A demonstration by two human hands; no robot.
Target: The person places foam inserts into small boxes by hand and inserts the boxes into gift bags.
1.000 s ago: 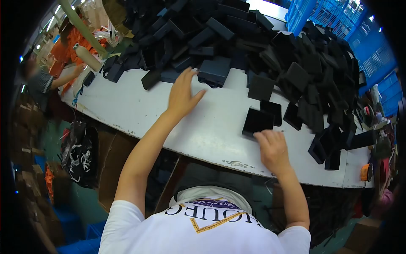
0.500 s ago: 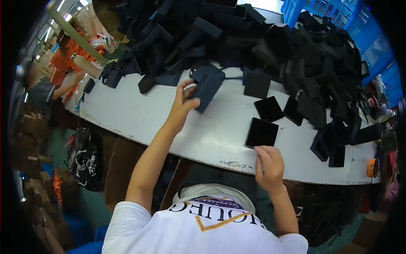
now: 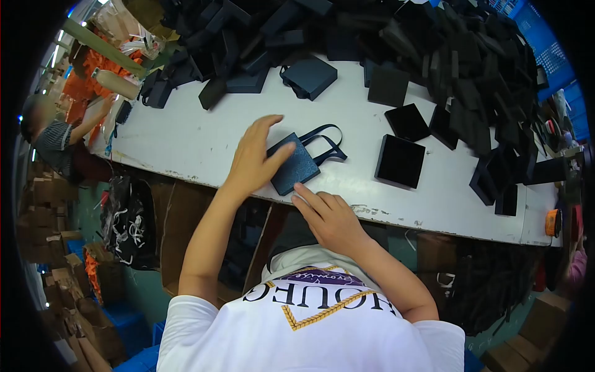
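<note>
A small dark blue box (image 3: 294, 168) with a speckled face lies near the table's front edge, two ribbon loops (image 3: 334, 141) extending from its far right side. My left hand (image 3: 255, 160) is at the box's left, fingers spread and thumb over its top face; whether the thumb presses on it I cannot tell. At the near edge of the box, the fingertips of my right hand (image 3: 331, 218) touch or almost touch it, fingers stretched out. Farther back sits another dark blue box (image 3: 312, 78) with a ribbon at its left. An open-looking black box part (image 3: 400, 162) lies to the right.
A large heap of dark boxes (image 3: 458, 68) covers the table's back and right. Blue plastic crates (image 3: 555, 59) stand behind it. An orange tape roll (image 3: 552, 222) is at the right end of the white table (image 3: 204, 139). At far left, another person (image 3: 52, 139) sits beside orange material.
The blue box in my left hand has come down toward me and now lies on the table. My right hand has moved left from the black box part to the blue box. The view has shifted.
</note>
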